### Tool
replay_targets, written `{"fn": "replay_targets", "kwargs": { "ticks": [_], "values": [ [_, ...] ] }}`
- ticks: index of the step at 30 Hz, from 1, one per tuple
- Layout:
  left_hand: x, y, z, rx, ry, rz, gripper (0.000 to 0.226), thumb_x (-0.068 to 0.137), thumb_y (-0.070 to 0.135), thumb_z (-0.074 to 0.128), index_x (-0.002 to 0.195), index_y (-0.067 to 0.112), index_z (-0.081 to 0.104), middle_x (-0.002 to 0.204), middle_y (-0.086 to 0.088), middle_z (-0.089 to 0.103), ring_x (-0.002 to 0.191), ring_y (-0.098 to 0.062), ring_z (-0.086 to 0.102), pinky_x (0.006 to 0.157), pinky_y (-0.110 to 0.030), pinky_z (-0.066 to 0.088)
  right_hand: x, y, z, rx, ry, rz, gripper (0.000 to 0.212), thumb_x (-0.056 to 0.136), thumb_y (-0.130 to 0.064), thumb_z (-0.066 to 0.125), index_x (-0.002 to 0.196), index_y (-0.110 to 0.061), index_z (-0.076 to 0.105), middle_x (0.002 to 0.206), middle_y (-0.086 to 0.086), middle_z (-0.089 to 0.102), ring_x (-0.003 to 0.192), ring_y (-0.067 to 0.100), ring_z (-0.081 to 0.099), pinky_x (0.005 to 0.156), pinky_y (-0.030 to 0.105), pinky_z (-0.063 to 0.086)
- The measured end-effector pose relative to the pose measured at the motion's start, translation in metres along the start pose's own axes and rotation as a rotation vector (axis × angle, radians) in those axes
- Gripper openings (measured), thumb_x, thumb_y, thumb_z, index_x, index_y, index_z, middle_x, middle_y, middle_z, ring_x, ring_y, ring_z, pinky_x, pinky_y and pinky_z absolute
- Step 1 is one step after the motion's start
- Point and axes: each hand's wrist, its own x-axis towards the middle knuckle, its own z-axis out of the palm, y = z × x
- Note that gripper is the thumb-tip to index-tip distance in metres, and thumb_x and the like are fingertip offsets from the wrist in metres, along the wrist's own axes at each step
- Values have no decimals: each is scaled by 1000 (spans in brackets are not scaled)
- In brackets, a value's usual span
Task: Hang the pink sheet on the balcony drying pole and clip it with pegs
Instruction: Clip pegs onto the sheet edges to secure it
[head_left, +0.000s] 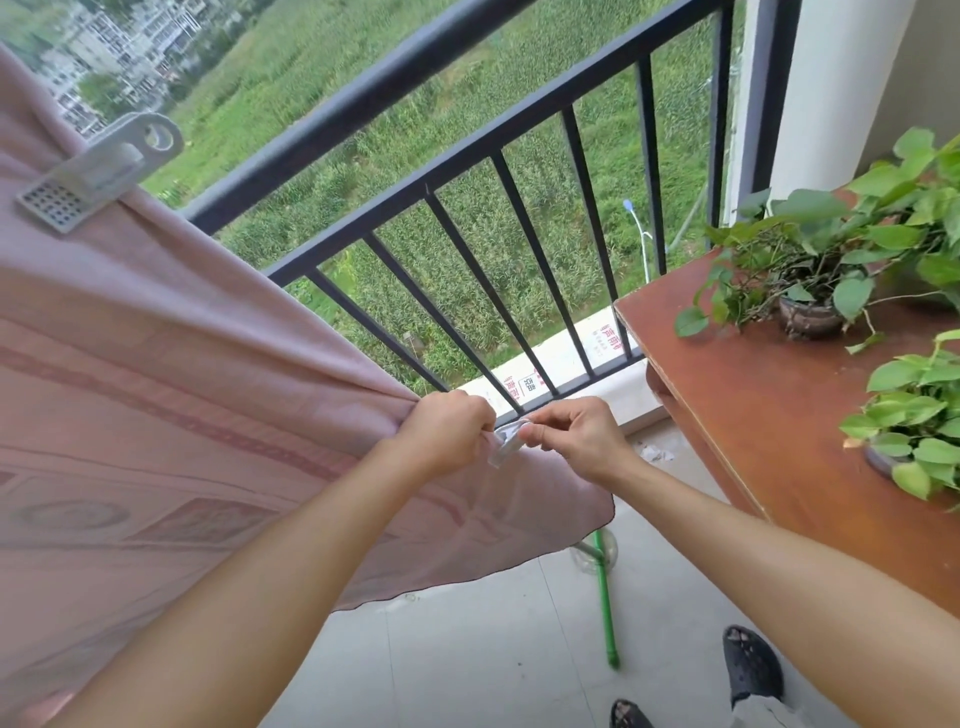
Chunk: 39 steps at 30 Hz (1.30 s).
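Note:
The pink sheet (171, 395) hangs across the left half of the view, its lower corner drooping above the floor. A grey peg (98, 174) is clipped on its upper edge at the far left. My left hand (444, 434) bunches the sheet's right end in a closed fist. Right beside it, my right hand (569, 439) pinches a pale, translucent peg (508, 441) that touches the bunched cloth. The drying pole itself is hidden under the sheet.
A black balcony railing (467, 156) runs behind the sheet, fields far below. A reddish wooden table (753, 415) with two potted plants (831, 260) stands at the right. A green stand leg with a wheel (602, 587) rests on the tiled floor; my sandalled feet are at the bottom.

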Motion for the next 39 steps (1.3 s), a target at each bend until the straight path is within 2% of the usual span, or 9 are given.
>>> {"fn": "replay_targets", "kwargs": {
  "ticks": [7, 13, 16, 19, 22, 26, 29, 33, 39],
  "values": [
    [-2, -2, -1, -20, -17, -22, 17, 77, 13, 49, 78, 21, 64, 86, -3, 67, 84, -28, 61, 67, -33, 48, -2, 30, 36, 89, -68, 171, 12, 76, -9, 78, 87, -15, 76, 77, 7, 70, 65, 11, 54, 57, 23, 44],
    [-2, -1, 0, -45, 80, -23, 28, 88, 19, 53, 115, 21, 59, 109, -1, 65, 105, -25, 58, 80, -33, 40, -11, 37, 14, -28, -135, 291, 66, 74, -14, 81, 134, -18, 53, 121, 3, 59, 88, 17, 63, 57, 18, 47],
    [-3, 11, -7, -92, 205, 29, 28, 91, 23, 52, 119, 21, 56, 114, 2, 60, 109, -20, 54, 87, -35, 39, -31, 39, -13, -102, -37, 303, 75, 70, -17, 85, 136, -22, 50, 121, 4, 58, 93, 24, 65, 63, 21, 51],
    [-3, 31, -10, -122, 297, 114, 29, 93, 28, 51, 121, 22, 54, 114, 2, 58, 107, -20, 54, 86, -35, 40, -69, 41, -49, -226, 78, 351, 63, 73, -17, 82, 130, -18, 56, 116, 6, 63, 90, 18, 63, 59, 12, 43],
    [2, 67, 0, -180, 319, 241, 29, 92, 29, 51, 120, 21, 55, 113, 0, 60, 103, -23, 57, 80, -35, 47, -125, 46, -87, -360, 226, 426, 48, 75, -20, 81, 119, -18, 63, 104, 3, 65, 82, 14, 59, 63, 16, 44],
    [10, 135, 24, -294, 278, 420, 25, 91, 26, 52, 114, 19, 58, 109, -1, 62, 100, -25, 58, 74, -35, 47, -215, 48, -139, -587, 450, 578, 35, 77, -26, 78, 110, -17, 68, 97, -4, 67, 81, 4, 58, 71, 15, 46],
    [10, 186, 47, -355, 200, 476, 23, 90, 28, 53, 111, 21, 58, 107, 1, 61, 102, -22, 57, 75, -33, 44, -278, 50, -178, -761, 607, 704, 32, 80, -33, 74, 108, -20, 70, 104, -5, 69, 90, 8, 60, 79, 24, 46],
    [6, 242, 83, -420, 63, 503, 27, 91, 29, 50, 116, 22, 57, 110, 5, 60, 103, -18, 56, 77, -31, 44, -335, 49, -231, -892, 899, 810, 21, 83, -40, 68, 99, -25, 69, 102, -2, 71, 92, 20, 63, 75, 29, 48],
    [19, 316, 112, -413, -123, 437, 27, 93, 30, 48, 118, 24, 56, 111, 6, 60, 103, -16, 55, 75, -28, 41, -338, 68, -297, -905, 1000, 912, 55, 78, -60, 64, 119, -24, 54, 121, -2, 61, 105, 28, 61, 83, 36, 47]
  ]
}}
